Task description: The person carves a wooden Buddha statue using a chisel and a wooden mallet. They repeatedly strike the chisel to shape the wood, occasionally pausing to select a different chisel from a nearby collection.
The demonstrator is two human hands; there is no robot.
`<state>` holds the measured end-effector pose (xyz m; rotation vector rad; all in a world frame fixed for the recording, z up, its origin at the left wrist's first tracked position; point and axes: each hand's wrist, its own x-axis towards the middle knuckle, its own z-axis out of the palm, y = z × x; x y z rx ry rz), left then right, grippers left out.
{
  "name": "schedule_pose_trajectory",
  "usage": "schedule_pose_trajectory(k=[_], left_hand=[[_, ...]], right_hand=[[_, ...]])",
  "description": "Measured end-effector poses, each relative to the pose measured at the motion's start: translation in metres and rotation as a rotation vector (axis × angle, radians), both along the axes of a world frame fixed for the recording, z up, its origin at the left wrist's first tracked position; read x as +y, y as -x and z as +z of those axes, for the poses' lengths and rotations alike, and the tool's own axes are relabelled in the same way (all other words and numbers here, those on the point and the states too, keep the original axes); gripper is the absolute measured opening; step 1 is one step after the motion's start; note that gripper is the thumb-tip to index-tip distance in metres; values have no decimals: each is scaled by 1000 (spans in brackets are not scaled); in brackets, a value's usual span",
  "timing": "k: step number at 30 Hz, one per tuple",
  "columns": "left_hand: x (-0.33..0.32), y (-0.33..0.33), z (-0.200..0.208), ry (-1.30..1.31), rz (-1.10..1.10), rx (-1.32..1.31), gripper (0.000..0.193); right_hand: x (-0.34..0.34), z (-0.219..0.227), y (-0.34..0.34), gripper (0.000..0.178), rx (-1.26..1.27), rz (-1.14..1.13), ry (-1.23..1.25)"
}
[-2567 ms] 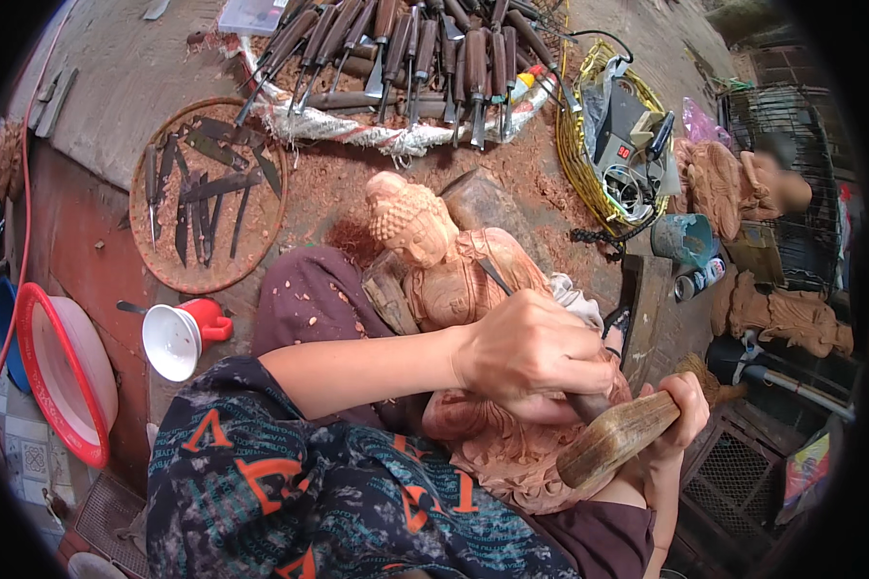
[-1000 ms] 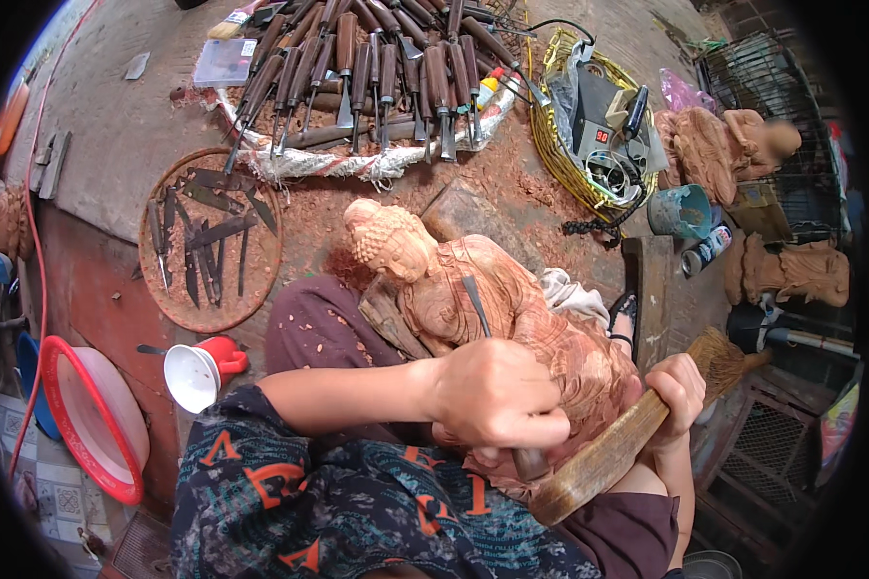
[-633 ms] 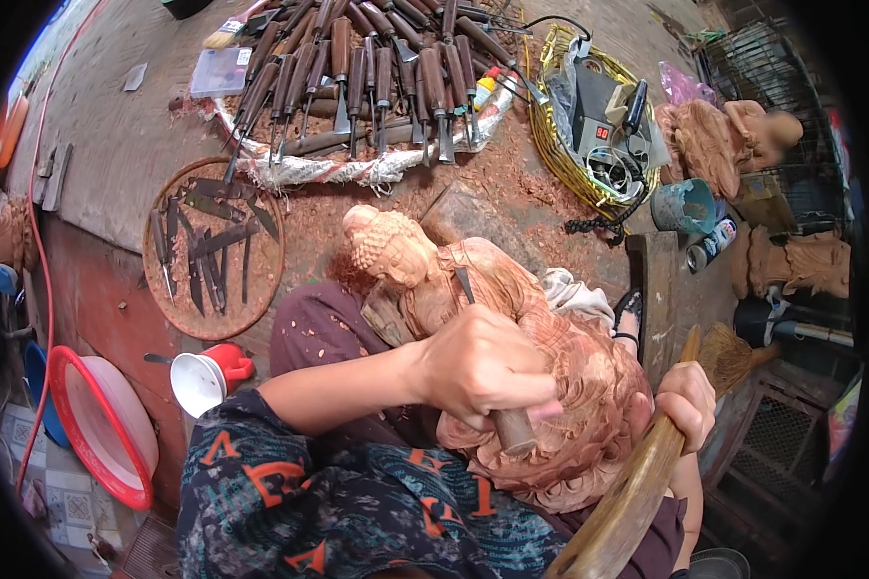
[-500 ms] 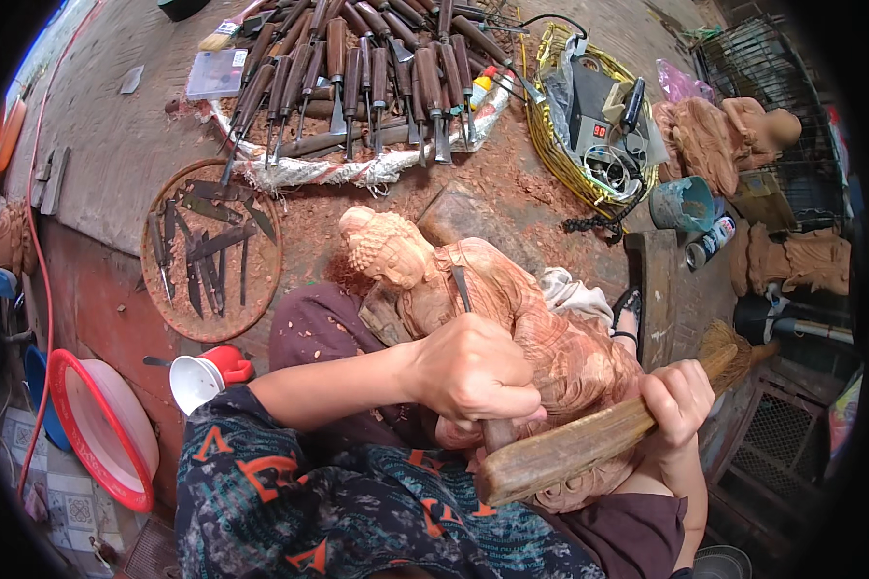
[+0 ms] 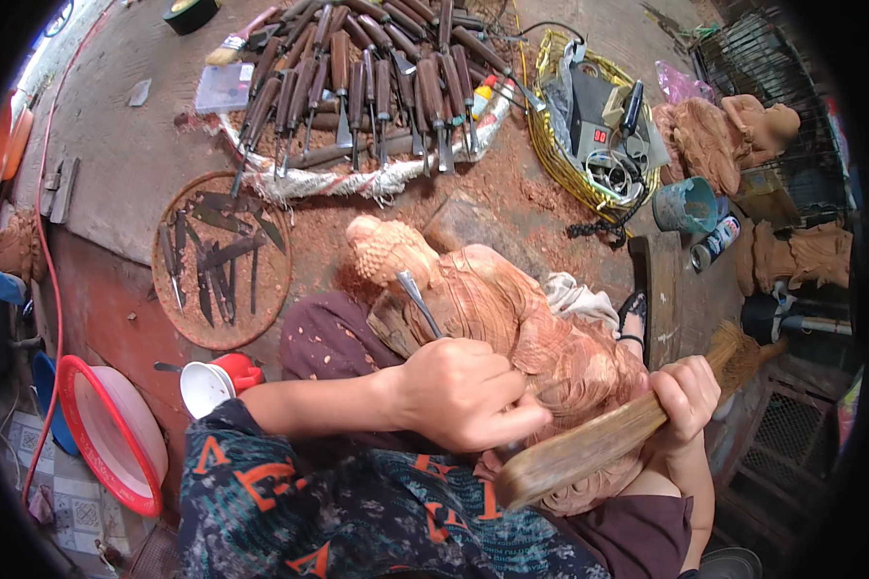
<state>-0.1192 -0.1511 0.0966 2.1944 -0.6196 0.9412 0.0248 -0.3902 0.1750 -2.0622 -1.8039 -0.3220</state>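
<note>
A carved reddish wooden statue (image 5: 560, 362) lies across my lap, its curl-covered head (image 5: 386, 249) toward the far left. My left hand (image 5: 468, 394) is closed around a chisel (image 5: 418, 307). The metal blade sticks out beyond the fist, with its tip by the statue's head and neck; whether it touches the wood I cannot tell. Most of the chisel's handle is hidden by the fingers. My right hand (image 5: 686, 398) grips a flat wooden mallet (image 5: 579, 452). Its thick end is close to the butt of the chisel, just below my left hand.
Many wooden-handled chisels (image 5: 381, 92) lie on a white-rimmed mat ahead. Left of it, a round tray (image 5: 177, 318) holds dark blades. A mug (image 5: 234, 372) and red-rimmed basin (image 5: 151, 497) sit at left. At right are a control box (image 5: 599, 111), teal cup (image 5: 683, 206) and other carvings (image 5: 702, 145).
The chisel tip has moved from the statue's chest leftward to beside its head. The statue has turned, so less of its carved face shows. The mallet stays near the chisel's butt.
</note>
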Motion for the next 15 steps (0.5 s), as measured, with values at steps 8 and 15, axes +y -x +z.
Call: schedule_pose_trajectory(k=[8,15], left_hand=[[37,-36,27,160,288,400,25],[193,-104,-57,198,727,787,71]], right_hand=[[-5,-15,-8,30,226,-133,28],[0,-25,-8,37,322,-100,4]])
